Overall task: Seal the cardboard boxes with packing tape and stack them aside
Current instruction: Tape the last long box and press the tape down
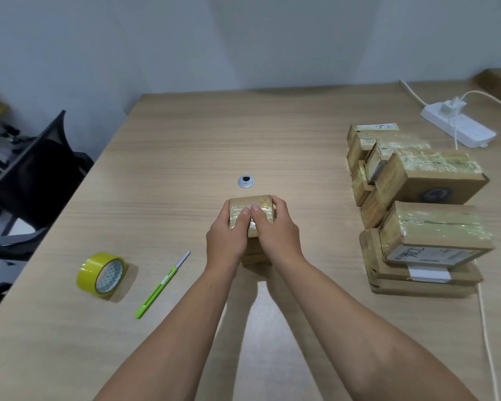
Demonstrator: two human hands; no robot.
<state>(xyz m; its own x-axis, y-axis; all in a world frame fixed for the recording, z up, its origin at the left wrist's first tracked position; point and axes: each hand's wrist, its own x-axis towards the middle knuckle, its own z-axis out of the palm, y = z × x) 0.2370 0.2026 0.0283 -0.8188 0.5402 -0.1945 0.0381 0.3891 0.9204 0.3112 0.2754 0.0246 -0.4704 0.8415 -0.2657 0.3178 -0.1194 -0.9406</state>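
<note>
A small taped cardboard box (pixel 258 204) stands at the middle of the wooden table (pixel 168 146). My left hand (pixel 226 235) grips its left side and my right hand (pixel 275 230) grips its right side, with both thumbs pressed side by side on the taped top. The box's lower part is mostly hidden behind my hands. A roll of yellow packing tape (pixel 102 275) stands on edge to the left. A green utility knife (pixel 160 286) with its blade out lies between the tape and my left arm.
Several taped cardboard boxes (pixel 425 198) are stacked at the right side of the table. A white power strip (pixel 460 125) with cables lies at the back right. A round cable grommet (pixel 246 181) sits just beyond the box. A black chair (pixel 38 169) stands at the left.
</note>
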